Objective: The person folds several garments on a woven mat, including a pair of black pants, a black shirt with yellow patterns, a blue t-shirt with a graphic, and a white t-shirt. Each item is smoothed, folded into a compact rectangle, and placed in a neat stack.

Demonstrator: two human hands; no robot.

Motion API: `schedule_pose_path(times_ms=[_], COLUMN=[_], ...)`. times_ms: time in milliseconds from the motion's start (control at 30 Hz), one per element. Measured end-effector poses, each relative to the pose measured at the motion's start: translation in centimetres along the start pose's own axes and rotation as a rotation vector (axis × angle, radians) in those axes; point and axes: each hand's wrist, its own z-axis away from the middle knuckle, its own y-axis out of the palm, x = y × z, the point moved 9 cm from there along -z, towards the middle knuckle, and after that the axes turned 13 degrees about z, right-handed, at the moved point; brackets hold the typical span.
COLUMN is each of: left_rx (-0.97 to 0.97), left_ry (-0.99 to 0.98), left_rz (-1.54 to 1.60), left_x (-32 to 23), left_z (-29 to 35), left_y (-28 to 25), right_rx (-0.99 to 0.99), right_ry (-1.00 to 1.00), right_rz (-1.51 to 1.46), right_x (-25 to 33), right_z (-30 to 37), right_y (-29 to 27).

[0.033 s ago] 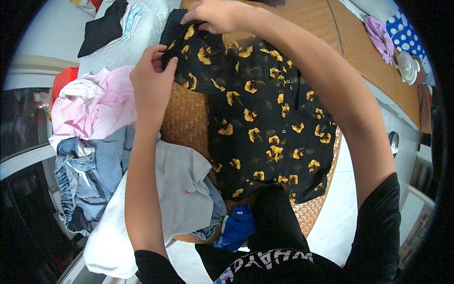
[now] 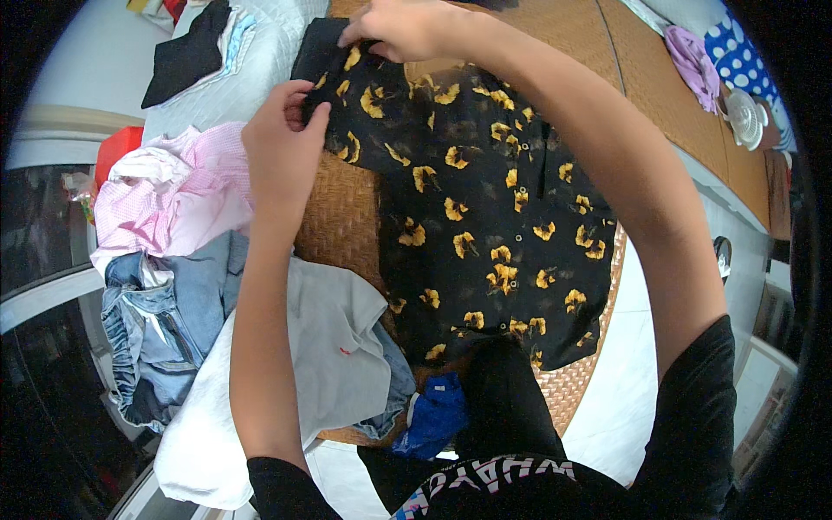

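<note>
A black button-up shirt (image 2: 485,208) printed with yellow flowers lies spread out in front of me, its row of buttons facing up. One sleeve reaches toward the far left and ends in a plain black band (image 2: 316,48). At the near edge of that sleeve, my left hand (image 2: 282,126) pinches the cloth between thumb and fingers. My right hand (image 2: 399,30) grips the sleeve's far side near the band, its arm crossing over the shirt's right part. The lower hem lies by my knee.
Woven matting (image 2: 338,208) lies under the shirt. To the left are a pink checked garment (image 2: 173,191), blue jeans (image 2: 173,338) and a grey garment (image 2: 334,338). Blue cloth (image 2: 438,416) lies near my leg. Folded black clothing (image 2: 186,56) sits far left; a white fan-like object (image 2: 747,120) stands far right.
Both hands have shifted very slightly to the right, still on the sleeve. The rest looks the same.
</note>
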Motion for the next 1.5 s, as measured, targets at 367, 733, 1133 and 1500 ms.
schedule_pose_path(times_ms=[367,733,1133,1500], left_rx=[0.392,0.675,0.331,1.098], left_ry=[0.387,-0.808,0.004,0.169], left_rz=[-0.096,-0.351,-0.345,0.054], left_x=[-9.0,4.9,-1.4,-3.6], left_z=[5.6,33.1,33.9,40.9], left_y=[10.6,5.4,5.9,13.4], right_rx=[0.29,-0.017,0.028,0.341], right_ry=[0.191,2.018,1.813,1.08], right_rz=[0.33,-0.12,0.231,-0.234], right_x=[0.8,26.7,34.4,41.2], right_z=[14.1,54.0,52.7,46.4], right_y=[0.4,0.0,-4.1,-0.2])
